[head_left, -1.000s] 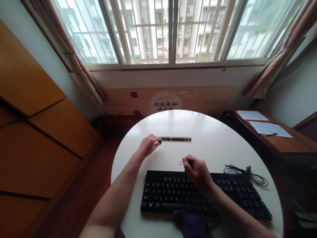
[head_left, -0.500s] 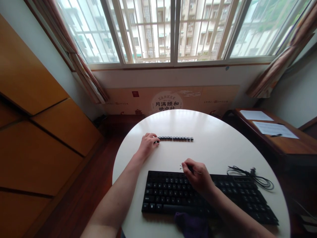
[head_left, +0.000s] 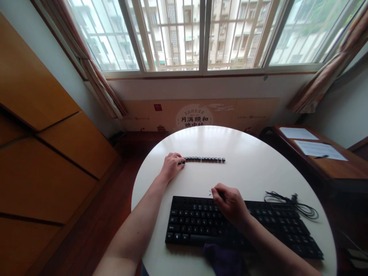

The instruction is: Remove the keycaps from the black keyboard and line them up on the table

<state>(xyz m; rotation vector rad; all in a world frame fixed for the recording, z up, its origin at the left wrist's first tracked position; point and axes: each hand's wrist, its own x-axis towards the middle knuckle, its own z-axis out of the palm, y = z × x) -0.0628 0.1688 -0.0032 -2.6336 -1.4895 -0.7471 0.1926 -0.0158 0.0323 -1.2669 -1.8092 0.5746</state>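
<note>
A black keyboard (head_left: pixel 201 224) lies near the front edge of a round white table (head_left: pixel 247 168). Further back, a row of several loose black keycaps (head_left: pixel 205 159) runs left to right. My left hand (head_left: pixel 171 166) rests at the left end of that row, fingers curled with the tips pinched on the end keycap. My right hand (head_left: pixel 230 205) hovers over the keyboard's top rows, closed on a thin wire keycap puller (head_left: pixel 214 193) whose tips stick out to the left.
The keyboard's coiled black cable (head_left: pixel 290 203) lies at the right of the table. A purple cloth (head_left: pixel 221 260) sits at the front edge. A wooden side desk (head_left: pixel 330 165) with papers stands to the right. Wooden cabinets (head_left: pixel 43 153) fill the left.
My left hand slid slightly left at the end of the keycap row. My right hand barely shifted above the keyboard; the camera tilted a little.
</note>
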